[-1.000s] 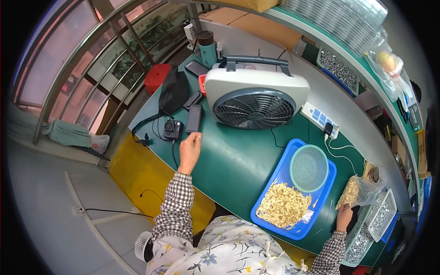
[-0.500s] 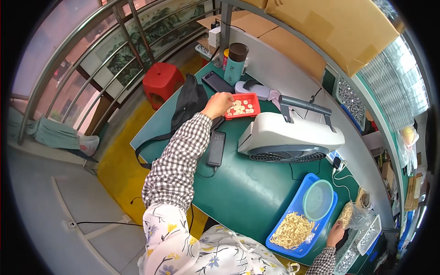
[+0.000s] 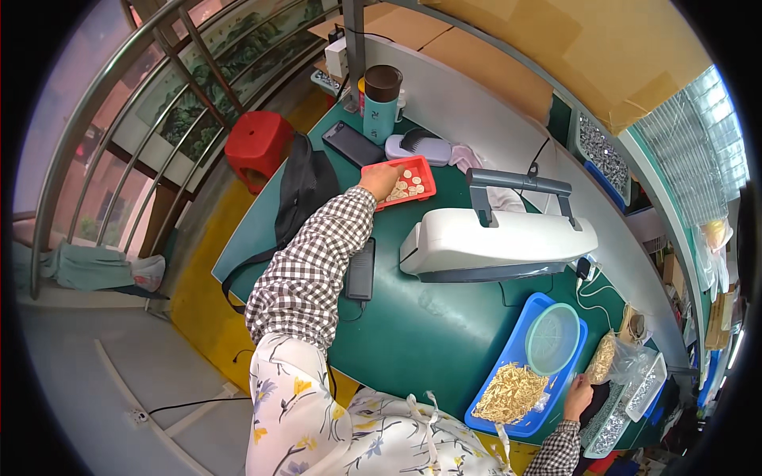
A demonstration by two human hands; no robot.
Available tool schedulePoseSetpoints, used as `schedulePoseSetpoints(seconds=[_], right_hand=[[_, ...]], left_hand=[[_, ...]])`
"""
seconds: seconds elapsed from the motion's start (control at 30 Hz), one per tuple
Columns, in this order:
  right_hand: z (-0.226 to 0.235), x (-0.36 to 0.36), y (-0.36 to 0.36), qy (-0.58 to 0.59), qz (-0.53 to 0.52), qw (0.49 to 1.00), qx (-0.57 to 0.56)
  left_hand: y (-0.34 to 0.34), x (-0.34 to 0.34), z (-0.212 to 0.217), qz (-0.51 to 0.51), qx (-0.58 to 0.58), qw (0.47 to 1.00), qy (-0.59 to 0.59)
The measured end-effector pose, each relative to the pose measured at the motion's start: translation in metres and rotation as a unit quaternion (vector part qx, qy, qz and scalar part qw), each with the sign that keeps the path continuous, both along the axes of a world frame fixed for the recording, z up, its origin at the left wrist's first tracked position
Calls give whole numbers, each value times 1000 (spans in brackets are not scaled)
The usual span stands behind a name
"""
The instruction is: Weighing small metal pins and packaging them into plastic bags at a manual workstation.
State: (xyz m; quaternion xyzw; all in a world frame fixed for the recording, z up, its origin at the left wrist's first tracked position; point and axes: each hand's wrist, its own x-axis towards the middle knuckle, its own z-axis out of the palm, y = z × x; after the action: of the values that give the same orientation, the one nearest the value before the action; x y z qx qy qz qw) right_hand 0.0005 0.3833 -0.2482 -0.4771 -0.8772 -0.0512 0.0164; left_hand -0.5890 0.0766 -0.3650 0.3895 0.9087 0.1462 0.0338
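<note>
My left hand point(image 3: 382, 179) reaches far across the green table point(image 3: 429, 333) and rests on the near edge of a small red tray point(image 3: 422, 170) holding several pale round pieces. Whether its fingers are closed on a piece is hidden. My right hand point(image 3: 578, 394) sits at the right edge of a blue tray point(image 3: 517, 349) that holds a heap of small yellow parts point(image 3: 509, 392) and a round green sieve point(image 3: 552, 339). Its fingers are curled at the tray's rim beside a clear bag of yellow parts point(image 3: 603, 358).
A white fan point(image 3: 496, 242) lies face down mid-table. A teal cup with a dark lid point(image 3: 382, 94), a phone point(image 3: 352, 143), a black bag point(image 3: 303, 187), a black power bank point(image 3: 362, 268) and a red stool point(image 3: 258, 145) are to the left. Bins of metal parts point(image 3: 627, 401) sit right.
My left hand moved from the black items near the table's left edge up to the red tray. My head turned left, shifting the fan and blue tray rightward in view.
</note>
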Motion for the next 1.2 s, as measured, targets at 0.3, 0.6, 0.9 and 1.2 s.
schedulePoseSetpoints(seconds=[0.3, 0.6, 0.9, 1.2], right_hand=[[0, 1, -7, 1, -6, 1000, -11], [-4, 13, -5, 22, 36, 999, -1], [21, 7, -36, 165, 102, 981, -27], [15, -91, -183, 324, 25, 757, -567]], left_hand=[[15, 8, 4, -11, -157, 988, 6], [-8, 8, 15, -1, 38, 999, -2], [-104, 116, 127, 155, 373, 823, -399], [-32, 340, 96, 27, 179, 624, -760]])
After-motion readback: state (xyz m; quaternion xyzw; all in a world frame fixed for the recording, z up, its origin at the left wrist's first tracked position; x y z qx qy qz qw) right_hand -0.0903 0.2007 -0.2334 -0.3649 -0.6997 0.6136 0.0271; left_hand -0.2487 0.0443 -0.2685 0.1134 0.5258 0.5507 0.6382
